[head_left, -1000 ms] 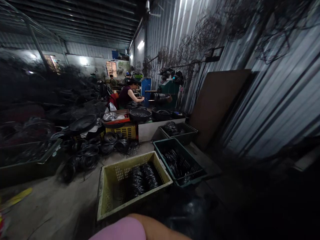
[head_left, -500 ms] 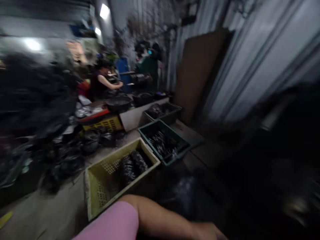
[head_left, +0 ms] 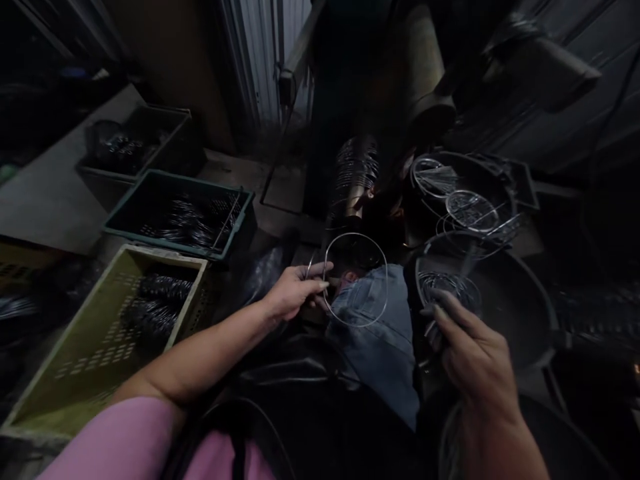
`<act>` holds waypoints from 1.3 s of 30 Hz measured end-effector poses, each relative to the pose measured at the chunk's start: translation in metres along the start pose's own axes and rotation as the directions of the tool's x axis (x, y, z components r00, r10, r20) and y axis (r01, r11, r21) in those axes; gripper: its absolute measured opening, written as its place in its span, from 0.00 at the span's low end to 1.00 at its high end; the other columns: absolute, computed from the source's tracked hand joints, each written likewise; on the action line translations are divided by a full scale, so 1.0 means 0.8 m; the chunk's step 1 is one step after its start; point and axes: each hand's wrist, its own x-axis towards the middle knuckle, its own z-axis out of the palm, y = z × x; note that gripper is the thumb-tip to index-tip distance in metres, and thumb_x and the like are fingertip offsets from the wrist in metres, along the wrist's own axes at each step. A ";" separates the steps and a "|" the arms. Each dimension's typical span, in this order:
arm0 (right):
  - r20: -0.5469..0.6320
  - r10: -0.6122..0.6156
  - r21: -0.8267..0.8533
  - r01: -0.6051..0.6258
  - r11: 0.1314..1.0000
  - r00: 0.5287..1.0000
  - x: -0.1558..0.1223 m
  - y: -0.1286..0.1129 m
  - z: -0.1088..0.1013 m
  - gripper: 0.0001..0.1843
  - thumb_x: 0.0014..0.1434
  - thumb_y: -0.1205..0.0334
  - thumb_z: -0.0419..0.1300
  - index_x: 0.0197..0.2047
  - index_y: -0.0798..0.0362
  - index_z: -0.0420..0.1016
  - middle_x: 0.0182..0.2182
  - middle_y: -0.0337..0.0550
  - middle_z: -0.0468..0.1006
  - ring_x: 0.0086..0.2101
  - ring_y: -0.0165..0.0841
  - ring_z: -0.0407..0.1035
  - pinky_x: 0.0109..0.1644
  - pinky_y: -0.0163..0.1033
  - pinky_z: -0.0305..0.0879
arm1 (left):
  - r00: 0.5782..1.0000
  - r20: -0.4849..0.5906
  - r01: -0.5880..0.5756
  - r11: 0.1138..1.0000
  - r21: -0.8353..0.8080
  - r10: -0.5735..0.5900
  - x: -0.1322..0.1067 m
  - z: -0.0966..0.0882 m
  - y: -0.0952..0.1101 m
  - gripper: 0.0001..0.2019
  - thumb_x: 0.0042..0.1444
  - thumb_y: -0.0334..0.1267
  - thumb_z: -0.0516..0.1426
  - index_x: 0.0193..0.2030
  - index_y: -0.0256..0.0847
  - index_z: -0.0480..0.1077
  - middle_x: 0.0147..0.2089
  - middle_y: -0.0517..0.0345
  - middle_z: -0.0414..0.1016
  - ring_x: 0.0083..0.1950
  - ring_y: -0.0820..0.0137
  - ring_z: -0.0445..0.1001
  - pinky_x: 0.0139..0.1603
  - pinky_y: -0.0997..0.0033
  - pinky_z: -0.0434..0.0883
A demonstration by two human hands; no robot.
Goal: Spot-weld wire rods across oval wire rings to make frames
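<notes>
silver-grey wire ring (head_left: 387,280): located at three o'clock from the left hand (head_left: 290,295), whose thumb and fingers pinch its nine o'clock edge. the ring's slightly longer axis runs twelve to six. the right hand (head_left: 483,360) is farther, at four o'clock from the ring, fingers curled near wire coils (head_left: 455,288) in a round basin (head_left: 545,313); whether they grip anything cannot be determined. a wire bundle (head_left: 357,162) lies at twelve o'clock from the ring.

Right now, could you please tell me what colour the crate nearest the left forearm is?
The crate is dull yellow, best seen in the head view.
</notes>
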 end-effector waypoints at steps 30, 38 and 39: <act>0.740 -0.377 -0.359 0.801 0.478 0.557 -0.007 -0.059 0.097 0.26 0.56 0.64 0.52 0.58 0.62 0.57 0.47 0.58 0.67 0.43 0.43 0.67 0.42 0.46 0.67 | 0.997 0.039 -0.057 0.985 -0.160 0.064 -0.011 0.004 0.029 0.23 0.47 0.31 0.59 0.53 0.38 0.67 0.27 0.56 0.75 0.20 0.75 0.72 0.17 0.82 0.58; 0.776 -0.235 -0.433 0.764 0.478 0.586 -0.003 -0.065 0.090 0.26 0.56 0.67 0.50 0.59 0.60 0.57 0.51 0.59 0.66 0.41 0.40 0.70 0.40 0.42 0.68 | 0.996 0.079 -0.024 0.983 -0.179 0.039 -0.007 0.014 0.036 0.24 0.46 0.30 0.59 0.54 0.37 0.66 0.26 0.56 0.75 0.20 0.77 0.70 0.17 0.83 0.59; 0.773 -0.229 -0.443 0.762 0.473 0.591 -0.002 -0.065 0.090 0.26 0.56 0.67 0.50 0.59 0.60 0.57 0.51 0.59 0.66 0.41 0.40 0.70 0.40 0.42 0.68 | 0.996 0.076 -0.024 0.982 -0.188 0.039 -0.005 0.016 0.036 0.24 0.46 0.30 0.59 0.54 0.36 0.66 0.26 0.56 0.75 0.20 0.77 0.70 0.18 0.82 0.59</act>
